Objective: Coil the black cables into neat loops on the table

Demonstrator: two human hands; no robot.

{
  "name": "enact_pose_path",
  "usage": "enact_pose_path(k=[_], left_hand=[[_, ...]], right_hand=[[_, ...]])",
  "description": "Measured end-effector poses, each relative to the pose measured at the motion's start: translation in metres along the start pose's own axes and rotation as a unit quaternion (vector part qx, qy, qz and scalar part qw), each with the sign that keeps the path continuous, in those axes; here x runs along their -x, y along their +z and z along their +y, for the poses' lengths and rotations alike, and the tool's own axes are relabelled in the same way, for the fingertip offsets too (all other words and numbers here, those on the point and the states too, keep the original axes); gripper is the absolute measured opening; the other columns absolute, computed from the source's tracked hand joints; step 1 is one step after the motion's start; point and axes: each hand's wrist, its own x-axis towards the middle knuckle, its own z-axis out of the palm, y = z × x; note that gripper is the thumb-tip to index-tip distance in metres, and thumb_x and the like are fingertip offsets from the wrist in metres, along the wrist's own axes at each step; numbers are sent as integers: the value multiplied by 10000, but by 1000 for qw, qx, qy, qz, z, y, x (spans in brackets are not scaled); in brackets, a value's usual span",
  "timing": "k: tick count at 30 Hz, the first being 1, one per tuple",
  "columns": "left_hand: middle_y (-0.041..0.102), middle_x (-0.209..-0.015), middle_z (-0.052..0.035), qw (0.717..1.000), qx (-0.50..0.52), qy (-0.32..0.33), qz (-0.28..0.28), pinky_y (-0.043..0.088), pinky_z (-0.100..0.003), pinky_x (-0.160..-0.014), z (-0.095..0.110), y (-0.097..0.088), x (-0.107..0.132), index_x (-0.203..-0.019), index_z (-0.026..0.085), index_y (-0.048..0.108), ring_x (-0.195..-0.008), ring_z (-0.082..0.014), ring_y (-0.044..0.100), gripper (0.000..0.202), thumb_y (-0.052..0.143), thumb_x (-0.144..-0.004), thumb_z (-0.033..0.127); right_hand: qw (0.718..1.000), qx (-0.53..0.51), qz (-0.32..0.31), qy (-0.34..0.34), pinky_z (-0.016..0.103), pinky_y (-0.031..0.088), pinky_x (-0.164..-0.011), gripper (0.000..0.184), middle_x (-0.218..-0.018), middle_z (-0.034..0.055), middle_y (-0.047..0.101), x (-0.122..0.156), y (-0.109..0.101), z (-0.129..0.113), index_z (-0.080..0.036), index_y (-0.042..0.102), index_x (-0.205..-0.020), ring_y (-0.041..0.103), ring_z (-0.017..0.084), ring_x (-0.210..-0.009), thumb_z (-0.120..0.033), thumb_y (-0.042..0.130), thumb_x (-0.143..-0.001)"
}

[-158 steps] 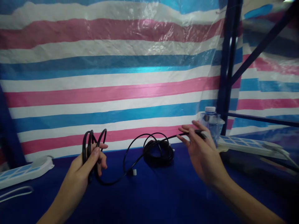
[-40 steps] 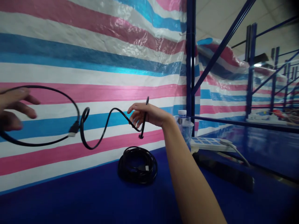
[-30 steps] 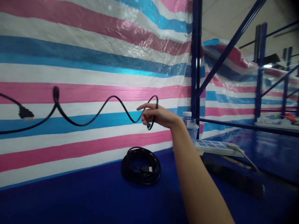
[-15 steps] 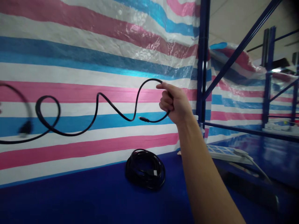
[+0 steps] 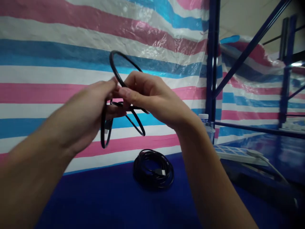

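Both hands meet in mid-air on a thin black USB cable (image 5: 113, 65), bent into loose loops. My left hand (image 5: 92, 105) is closed on it, with loops hanging below the fingers; a dark plug shows dimly among them. My right hand (image 5: 152, 95) pinches the cable between thumb and fingers, touching the left fingertips. One loop rises above the hands and another droops below the right fingers. The other plug of this cable is hidden. Below, a coiled black cable (image 5: 170, 173) with a white-tipped plug (image 5: 162, 172) lies on the blue tabletop (image 5: 107, 197).
A white power strip (image 5: 238, 154) with a plugged-in grey cord sits at the right. Behind my right forearm stands a clear bottle (image 5: 209, 128) with a white cap. A blue metal frame post (image 5: 212, 63) rises beside the striped plastic sheet (image 5: 71, 73).
My left hand has come in from the left edge to meet my right. The cable, stretched out wavy before, is now gathered in loops; my right hand has shifted left.
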Motion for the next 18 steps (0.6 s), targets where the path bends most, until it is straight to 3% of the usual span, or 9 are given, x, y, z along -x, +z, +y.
enact_pose_path(k=[3, 5, 7, 10, 14, 18], left_hand=[[548, -775, -42, 999, 23, -24, 19, 500, -336, -734, 2, -13, -4, -818, 107, 610, -717, -133, 539, 213, 512, -828, 295], [521, -720, -27, 997, 40, -22, 68, 494, -321, -738, 2, -22, -6, -772, 94, 591, -692, -117, 526, 162, 514, -811, 231], [532, -726, -19, 992, 46, -7, 114, 490, -331, -767, 2, -31, -8, -767, 91, 577, -692, -108, 533, 115, 548, -785, 201], [585, -787, -18, 991, -7, 23, 134, 457, -431, -861, 0, -50, -10, -808, 98, 603, -728, -132, 582, 159, 651, -677, 173], [629, -759, -33, 978, -153, 60, 132, 387, -578, -881, 1, -63, -9, -957, 140, 651, -737, -223, 625, 402, 728, -580, 254], [610, -732, -16, 949, -271, 97, 126, 435, -547, -855, 1, -41, -5, -912, 145, 643, -753, -207, 617, 250, 625, -721, 306]], right_hand=[[997, 54, -42, -21, 144, 303, -535, 213, -645, -43, 381, -2, 0, 4, -148, 471, -642, 403, 41, -616, -227, 567, -814], [993, 100, -55, -32, 161, 321, -565, 223, -655, -33, 390, -5, 5, 6, -146, 461, -625, 405, 55, -643, -217, 583, -797], [989, 136, -30, -41, 177, 341, -612, 216, -685, -19, 409, -7, 12, 9, -143, 453, -613, 430, 73, -701, -189, 579, -782], [989, 136, 35, -39, 198, 352, -628, 232, -695, -1, 409, -11, 19, 16, -145, 429, -589, 443, 93, -731, -198, 535, -788], [999, 18, 9, 35, 234, 402, -636, 250, -695, 14, 481, -14, 20, 26, -147, 473, -623, 483, 96, -673, -258, 467, -847], [982, -174, -20, 70, 254, 459, -688, 289, -757, 29, 564, -17, 23, 28, -157, 522, -729, 545, 103, -690, -370, 418, -894]])
